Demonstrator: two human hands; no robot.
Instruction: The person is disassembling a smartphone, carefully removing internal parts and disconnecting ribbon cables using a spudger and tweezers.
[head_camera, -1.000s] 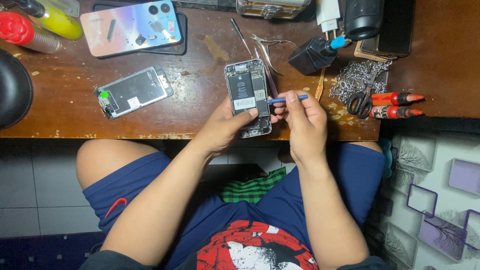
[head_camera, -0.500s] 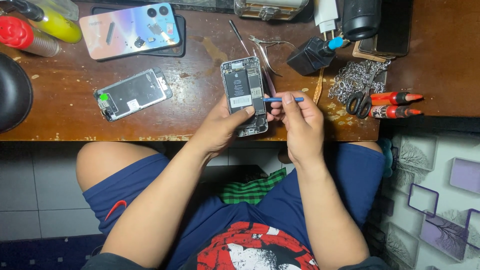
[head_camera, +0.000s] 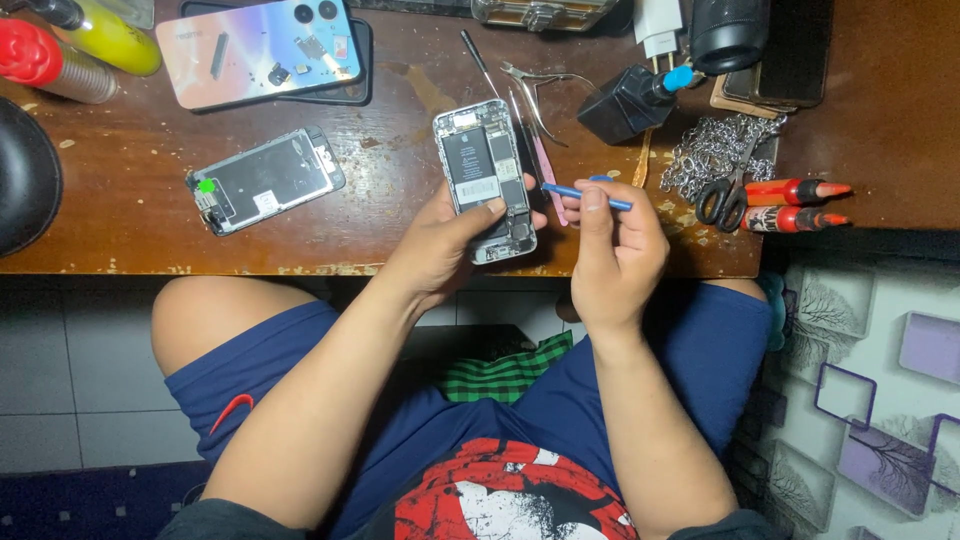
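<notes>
Blue plastic is pinched in the right hand (head_camera: 615, 250): a thin blue pry tool (head_camera: 588, 194) is gripped between thumb and fingertips, its tip aimed toward 9 o'clock at the opened phone (head_camera: 484, 178). The opened phone, back cover off and battery and boards exposed, is clasped by the left hand (head_camera: 445, 245), thumb laid across its lower part, near the front edge of the wooden worktop (head_camera: 400, 140). At 9 o'clock from the left hand, a second phone frame (head_camera: 265, 180) is seen lying flat, well apart. At 11 o'clock an iridescent phone back cover (head_camera: 255, 45) is laid down with small parts on it. At 3 o'clock from the right hand, scissors (head_camera: 728, 195) and two red-capped tubes (head_camera: 795, 203) are placed, with a metal chain (head_camera: 715, 150) just above them.
</notes>
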